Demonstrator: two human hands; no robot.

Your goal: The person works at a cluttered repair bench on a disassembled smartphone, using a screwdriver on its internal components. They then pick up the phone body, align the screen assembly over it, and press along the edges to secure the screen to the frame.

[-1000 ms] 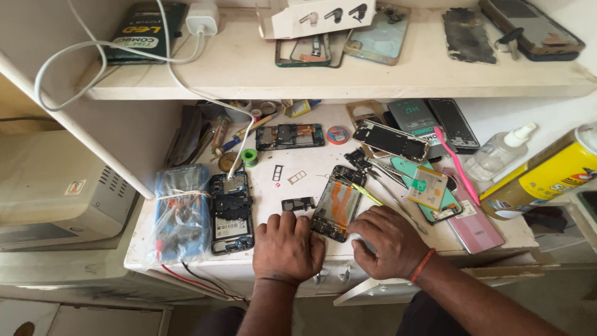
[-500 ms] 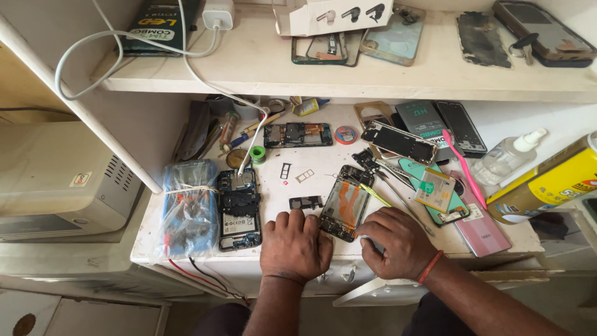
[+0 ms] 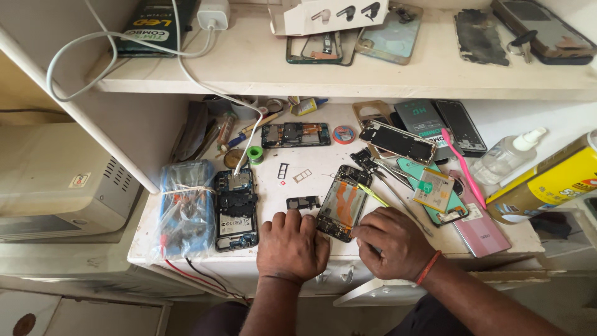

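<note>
**Boxes, labels and phone screens around the counter**

On the shelf at eleven o'clock lies a dark green box [image 3: 155, 25] with yellow lettering. At twelve o'clock a white carton [image 3: 329, 15] shows pictures of dark earbuds. At one o'clock rests a dark phone screen [image 3: 544, 31], face up. On the counter, toward two o'clock, a black screen panel [image 3: 460, 127] lies beside a grey labelled battery [image 3: 420, 118]. At three o'clock a yellow labelled can [image 3: 550, 180] lies tilted. The cream appliance at nine o'clock bears a small white sticker [image 3: 79, 180].
</note>
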